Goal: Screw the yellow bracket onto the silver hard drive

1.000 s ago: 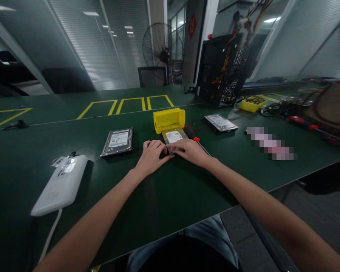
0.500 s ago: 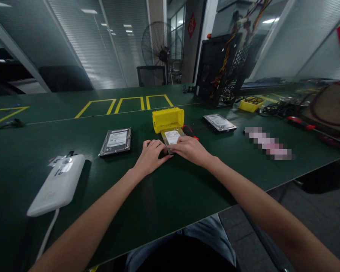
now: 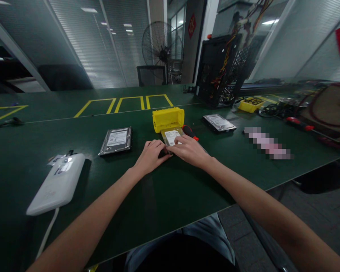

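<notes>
A hard drive (image 3: 171, 136) with a white label lies in front of a yellow plastic bin (image 3: 168, 119), its far end against the bin's opening. My left hand (image 3: 151, 154) is closed at the drive's near left corner, fingers bent and thumb low along the near edge. From the right, my right hand (image 3: 188, 149) reaches over the near end, its fingertips closed on the drive close to the left fingertips. The drive's near end is mostly hidden by my fingers. Just behind my right hand lies a red and black tool handle (image 3: 190, 132).
Other hard drives lie to the left (image 3: 116, 141) and right (image 3: 219, 123). A white power bank (image 3: 56, 185) with a cable sits at the left. Behind stand an open computer case (image 3: 215, 71) and a small yellow bin (image 3: 251, 105). A screwdriver (image 3: 300, 123) lies far right.
My right hand has shifted slightly, its index finger lifting and bending over the drive's label. The left hand stays almost in place, and the drive has barely moved.
</notes>
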Demonstrator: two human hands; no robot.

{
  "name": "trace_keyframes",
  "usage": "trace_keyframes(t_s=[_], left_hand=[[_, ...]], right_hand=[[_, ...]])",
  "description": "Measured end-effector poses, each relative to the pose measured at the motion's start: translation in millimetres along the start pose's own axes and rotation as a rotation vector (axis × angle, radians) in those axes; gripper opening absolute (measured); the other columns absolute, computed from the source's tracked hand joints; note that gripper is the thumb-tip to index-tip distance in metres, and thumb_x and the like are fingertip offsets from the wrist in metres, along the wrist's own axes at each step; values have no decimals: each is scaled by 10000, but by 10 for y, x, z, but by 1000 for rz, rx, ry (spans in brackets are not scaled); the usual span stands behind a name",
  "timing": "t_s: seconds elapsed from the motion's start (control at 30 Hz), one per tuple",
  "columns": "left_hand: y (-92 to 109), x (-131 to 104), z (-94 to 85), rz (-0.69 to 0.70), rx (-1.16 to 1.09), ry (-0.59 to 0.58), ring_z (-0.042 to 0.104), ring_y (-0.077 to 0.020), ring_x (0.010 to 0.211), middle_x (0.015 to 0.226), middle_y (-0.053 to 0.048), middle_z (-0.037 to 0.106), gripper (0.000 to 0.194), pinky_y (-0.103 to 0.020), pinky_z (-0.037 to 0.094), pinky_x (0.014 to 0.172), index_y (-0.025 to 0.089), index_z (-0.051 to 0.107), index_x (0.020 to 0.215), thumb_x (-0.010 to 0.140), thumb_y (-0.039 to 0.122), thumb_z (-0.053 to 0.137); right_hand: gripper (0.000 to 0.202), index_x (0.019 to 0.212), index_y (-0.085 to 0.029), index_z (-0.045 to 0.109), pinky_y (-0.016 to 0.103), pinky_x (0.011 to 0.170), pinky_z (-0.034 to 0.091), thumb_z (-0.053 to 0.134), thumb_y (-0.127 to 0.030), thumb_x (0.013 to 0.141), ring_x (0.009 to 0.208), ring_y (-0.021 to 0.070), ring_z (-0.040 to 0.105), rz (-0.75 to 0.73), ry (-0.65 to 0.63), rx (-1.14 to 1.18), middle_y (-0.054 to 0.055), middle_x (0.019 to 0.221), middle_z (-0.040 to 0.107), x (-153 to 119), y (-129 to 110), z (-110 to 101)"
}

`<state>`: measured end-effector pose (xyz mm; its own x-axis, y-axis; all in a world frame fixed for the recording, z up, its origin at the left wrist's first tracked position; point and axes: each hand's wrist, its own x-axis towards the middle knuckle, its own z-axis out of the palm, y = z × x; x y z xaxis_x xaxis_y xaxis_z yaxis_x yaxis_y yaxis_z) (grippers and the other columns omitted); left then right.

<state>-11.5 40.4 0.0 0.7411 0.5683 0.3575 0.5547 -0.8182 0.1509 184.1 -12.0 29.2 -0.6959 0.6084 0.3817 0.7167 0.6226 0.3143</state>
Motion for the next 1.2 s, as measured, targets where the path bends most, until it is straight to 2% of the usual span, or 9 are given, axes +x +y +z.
trace_keyframes(t_s=[0.27, 0.57, 0.8, 1.2], left_hand=[[4, 2, -10, -4, 2, -7, 531, -230, 923, 954, -50, 588, 201, -373, 390, 823, 188, 554, 890, 928, 385, 539], [1, -6, -23, 1, -37, -18, 532, -215, 930, 969, -34, 584, 172, -349, 395, 807, 192, 555, 896, 921, 363, 564], [11, -2, -28, 6, -65, -13, 530, -219, 945, 960, -33, 582, 155, -347, 392, 820, 184, 560, 882, 903, 333, 598], [-8, -1, -14, 5, -81, -19, 529, -218, 950, 973, -32, 581, 136, -348, 400, 823, 188, 562, 895, 898, 317, 604]], right_hand=[[307, 1169, -156, 653, 331, 717, 414, 443, -179, 947, 853, 220, 575, 41, 35, -25, 118, 843, 681, -24, 22, 6], [307, 1186, -187, 656, 307, 710, 443, 543, -236, 905, 817, 192, 572, 220, 39, 207, 97, 911, 639, -90, 79, 44], [208, 966, -185, 754, 338, 781, 463, 577, -259, 886, 936, 214, 553, 240, 32, 354, 94, 970, 586, -95, 83, 91], [221, 1007, -169, 746, 327, 758, 450, 573, -237, 888, 894, 201, 543, 214, 32, 415, 84, 930, 595, -85, 93, 91]])
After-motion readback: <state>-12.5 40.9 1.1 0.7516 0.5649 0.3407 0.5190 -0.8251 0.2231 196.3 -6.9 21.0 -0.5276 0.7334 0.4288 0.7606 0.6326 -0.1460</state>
